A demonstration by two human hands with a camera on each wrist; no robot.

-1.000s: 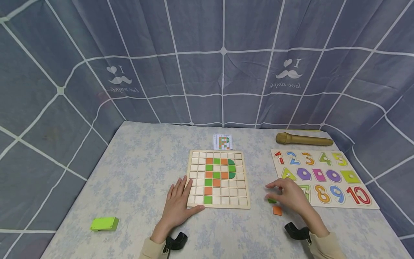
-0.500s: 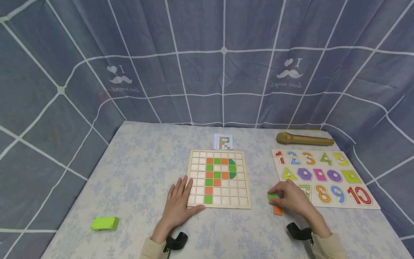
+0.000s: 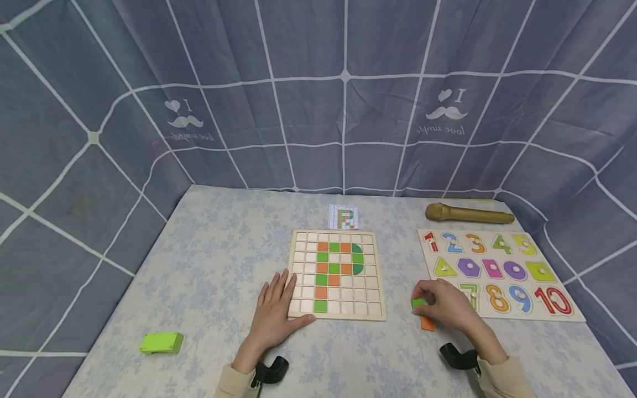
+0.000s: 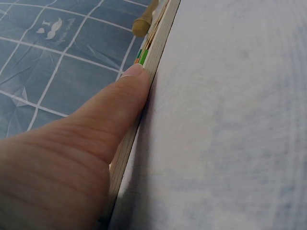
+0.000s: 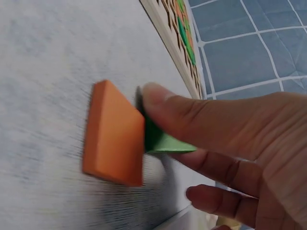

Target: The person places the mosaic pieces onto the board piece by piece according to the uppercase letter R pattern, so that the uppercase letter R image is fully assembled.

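A wooden grid board (image 3: 377,282) lies mid-table with orange and green tiles set in a P-like shape. My left hand (image 3: 272,312) rests flat at its lower left corner, fingers straight. The thumb (image 4: 127,93) lies along the board's edge in the left wrist view. To the right of the board, my right hand (image 3: 448,304) pinches a green tile (image 5: 165,141) between thumb and fingers, low over the table. The fingers partly hide it. An orange square tile (image 5: 115,136) lies right beside the green one, close to the thumb.
A number-and-shape puzzle board (image 3: 530,314) lies under and beyond the right hand. Behind it is a gold microphone (image 3: 470,214). A small pattern card (image 3: 343,217) sits above the grid board. At the left lies a bright green block (image 3: 161,342). Curtains rise behind the table.
My right hand has come down slightly and closed its thumb and fingers on the green tile. The left hand stays in place on the board.
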